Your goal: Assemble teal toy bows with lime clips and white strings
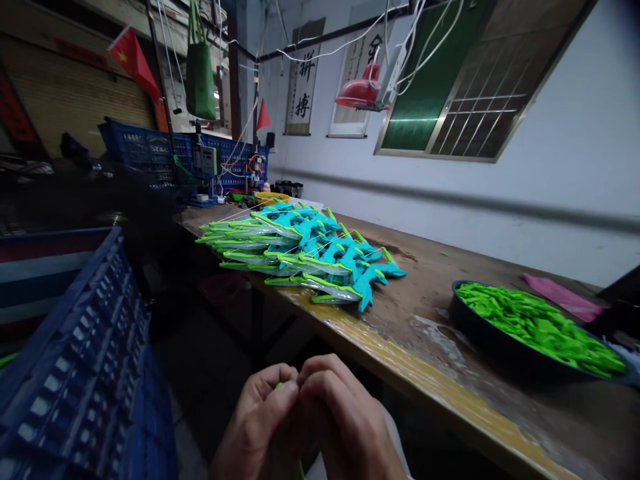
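Note:
Just off the table's front edge, my left hand (260,421) and my right hand (345,419) meet at the fingertips. A small bright green piece (279,385) shows between the thumb and curled forefinger of my left hand; most of it is hidden. The fingers of my right hand are bent and closed against it, and what they grip cannot be seen. Beyond my hands lies a stack of turquoise, fish-tail-shaped plastic parts (370,275) with green-edged clear strips (335,290). To the right, a dark basin (480,333) holds many bright green plastic pieces (540,327).
A brown table (420,260) with a yellow, film-covered edge (380,347) runs diagonally ahead. Blue plastic crates (95,347) stand close on my left. A pink cloth (565,297) lies behind the basin. A red lamp (360,92) and white cables hang above.

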The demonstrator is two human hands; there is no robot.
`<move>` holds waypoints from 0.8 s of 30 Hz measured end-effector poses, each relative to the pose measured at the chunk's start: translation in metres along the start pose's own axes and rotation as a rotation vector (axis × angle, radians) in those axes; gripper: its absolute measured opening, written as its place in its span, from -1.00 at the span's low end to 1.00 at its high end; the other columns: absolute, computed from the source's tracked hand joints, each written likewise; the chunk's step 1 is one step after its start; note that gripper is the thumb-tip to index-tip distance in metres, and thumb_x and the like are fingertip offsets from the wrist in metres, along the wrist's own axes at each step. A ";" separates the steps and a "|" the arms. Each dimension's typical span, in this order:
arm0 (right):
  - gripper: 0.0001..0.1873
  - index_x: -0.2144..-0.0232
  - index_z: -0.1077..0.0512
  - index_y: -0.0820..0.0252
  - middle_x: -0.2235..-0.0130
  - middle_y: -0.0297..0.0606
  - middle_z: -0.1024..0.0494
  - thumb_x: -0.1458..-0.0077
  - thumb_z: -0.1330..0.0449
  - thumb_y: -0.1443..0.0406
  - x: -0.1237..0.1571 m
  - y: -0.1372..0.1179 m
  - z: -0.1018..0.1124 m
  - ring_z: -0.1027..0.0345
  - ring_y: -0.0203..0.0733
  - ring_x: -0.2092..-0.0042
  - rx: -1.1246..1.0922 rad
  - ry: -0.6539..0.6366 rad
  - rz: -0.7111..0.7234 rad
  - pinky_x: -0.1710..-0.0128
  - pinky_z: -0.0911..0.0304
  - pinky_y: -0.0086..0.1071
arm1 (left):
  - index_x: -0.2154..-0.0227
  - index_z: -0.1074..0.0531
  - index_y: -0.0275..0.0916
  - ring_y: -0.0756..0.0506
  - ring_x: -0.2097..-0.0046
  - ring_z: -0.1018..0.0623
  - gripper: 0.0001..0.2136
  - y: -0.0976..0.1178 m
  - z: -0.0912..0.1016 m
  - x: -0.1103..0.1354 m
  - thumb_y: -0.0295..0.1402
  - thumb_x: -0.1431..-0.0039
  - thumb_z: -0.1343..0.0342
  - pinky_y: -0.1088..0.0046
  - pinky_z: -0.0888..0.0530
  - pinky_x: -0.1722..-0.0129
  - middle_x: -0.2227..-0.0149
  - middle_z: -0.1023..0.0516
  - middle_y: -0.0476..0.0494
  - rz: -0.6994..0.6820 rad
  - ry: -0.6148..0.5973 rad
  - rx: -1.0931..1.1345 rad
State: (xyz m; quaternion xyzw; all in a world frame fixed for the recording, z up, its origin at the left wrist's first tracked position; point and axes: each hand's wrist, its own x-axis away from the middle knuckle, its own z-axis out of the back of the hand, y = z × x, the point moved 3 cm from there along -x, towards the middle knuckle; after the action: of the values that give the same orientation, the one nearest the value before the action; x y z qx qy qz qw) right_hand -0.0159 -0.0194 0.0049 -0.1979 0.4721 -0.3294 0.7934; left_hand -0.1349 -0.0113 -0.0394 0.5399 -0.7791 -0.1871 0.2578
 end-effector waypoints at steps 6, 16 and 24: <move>-0.83 0.32 -0.19 0.12 0.34 -0.35 -0.33 -0.38 0.03 0.39 0.001 0.005 0.006 -0.24 -0.31 0.36 0.044 -0.008 -0.130 0.34 -0.18 -0.44 | 0.50 -0.44 -0.27 0.08 0.54 -0.29 -0.65 0.001 -0.006 0.001 -0.19 0.10 -0.50 0.60 -0.26 0.50 0.58 -0.34 0.06 -0.066 0.062 -0.118; -0.85 0.36 -0.32 0.17 0.39 -0.33 -0.41 -0.26 -0.10 0.24 -0.001 0.019 0.010 -0.27 -0.24 0.36 -0.201 -0.057 -0.550 0.38 -0.22 -0.42 | 0.43 -0.51 -0.28 0.05 0.59 -0.37 -0.55 0.006 -0.002 -0.001 0.03 0.11 -0.44 0.60 -0.29 0.57 0.62 -0.45 0.02 -0.216 0.067 -0.520; -0.85 0.38 -0.32 0.16 0.42 -0.38 -0.43 -0.28 -0.08 0.32 -0.003 0.018 0.013 -0.31 -0.29 0.38 -0.162 -0.116 -0.485 0.39 -0.22 -0.48 | 0.41 -0.47 -0.28 0.06 0.61 -0.35 -0.63 0.005 0.007 -0.005 -0.03 -0.06 -0.35 0.60 -0.24 0.57 0.66 -0.42 0.02 -0.124 -0.033 -0.499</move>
State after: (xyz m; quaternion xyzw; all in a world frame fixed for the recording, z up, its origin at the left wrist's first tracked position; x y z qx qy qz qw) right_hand 0.0007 -0.0045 0.0010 -0.3868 0.3893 -0.4591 0.6986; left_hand -0.1413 -0.0050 -0.0436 0.5030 -0.6783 -0.3980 0.3584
